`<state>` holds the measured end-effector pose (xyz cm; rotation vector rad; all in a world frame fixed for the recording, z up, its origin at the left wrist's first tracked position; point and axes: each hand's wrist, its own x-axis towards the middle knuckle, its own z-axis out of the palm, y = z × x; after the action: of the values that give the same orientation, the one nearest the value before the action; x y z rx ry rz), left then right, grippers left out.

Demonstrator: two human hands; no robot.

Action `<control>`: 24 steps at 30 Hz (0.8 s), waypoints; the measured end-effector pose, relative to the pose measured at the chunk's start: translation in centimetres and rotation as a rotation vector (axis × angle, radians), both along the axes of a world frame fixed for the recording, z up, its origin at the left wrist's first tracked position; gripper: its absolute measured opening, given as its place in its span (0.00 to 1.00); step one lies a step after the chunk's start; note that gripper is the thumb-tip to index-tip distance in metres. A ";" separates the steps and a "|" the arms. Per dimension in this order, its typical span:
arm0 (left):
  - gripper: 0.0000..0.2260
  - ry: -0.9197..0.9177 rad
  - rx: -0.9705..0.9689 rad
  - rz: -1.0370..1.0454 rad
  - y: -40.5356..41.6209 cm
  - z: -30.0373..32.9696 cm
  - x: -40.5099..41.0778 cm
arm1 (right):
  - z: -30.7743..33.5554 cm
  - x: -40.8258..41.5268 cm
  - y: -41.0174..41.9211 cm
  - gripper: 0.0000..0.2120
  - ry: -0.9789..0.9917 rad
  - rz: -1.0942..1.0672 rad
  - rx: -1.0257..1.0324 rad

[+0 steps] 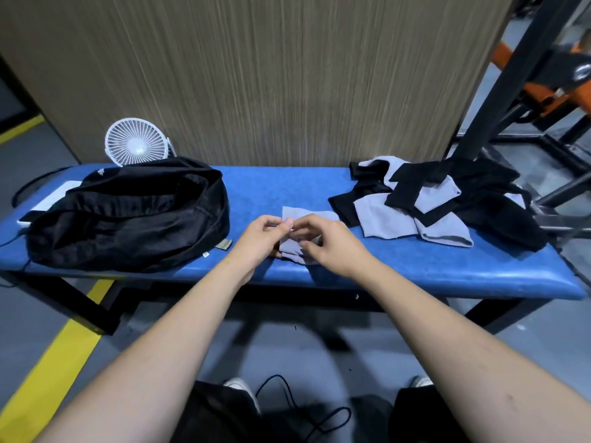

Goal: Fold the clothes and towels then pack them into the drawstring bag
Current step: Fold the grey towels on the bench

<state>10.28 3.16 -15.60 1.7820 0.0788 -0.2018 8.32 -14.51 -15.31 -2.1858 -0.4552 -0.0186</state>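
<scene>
We reach both bare forearms forward until our hands meet over the surface point(415, 270). Our left hand point(260, 236) pinches the grey cloth point(307, 219) between thumb and forefinger; our right hand point(323, 243) curls its fingers round it just beside.

Bench point(415, 266) layout, left to right

The bag point(128, 215) lies at the left end with the fan point(137, 142) behind it. A small cloth point(303, 231) sits mid-bench under both hands, left hand point(262, 238) and right hand point(326, 244). The clothes pile point(441, 206) lies at the right end.
</scene>
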 end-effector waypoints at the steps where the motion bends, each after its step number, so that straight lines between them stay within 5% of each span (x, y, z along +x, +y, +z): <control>1: 0.14 -0.001 0.027 0.004 -0.1 -0.1 0.1 | 0.1 -0.1 -0.3 0.15 0.012 -0.011 0.026; 7: 0.24 -0.109 0.135 -0.016 -0.2 0.0 0.0 | 0.2 -0.1 -3.1 0.10 -0.133 -0.247 -0.104; 15: 0.15 -0.319 0.672 -0.087 1.4 -0.6 -0.2 | -1.2 0.2 -4.3 0.20 -0.113 -0.176 -0.564; 19: 0.14 -0.486 0.909 -0.045 2.3 -0.8 -0.8 | -1.2 0.5 -3.1 0.21 -0.128 -0.143 -0.599; 24: 0.14 -0.439 1.065 0.008 3.8 -0.2 -0.7 | -1.0 0.7 -1.5 0.24 -0.066 -0.080 -0.579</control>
<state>9.61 6.94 -15.82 2.8403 -0.1541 0.3088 9.04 -16.01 -16.36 -2.7791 -0.4475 -0.0026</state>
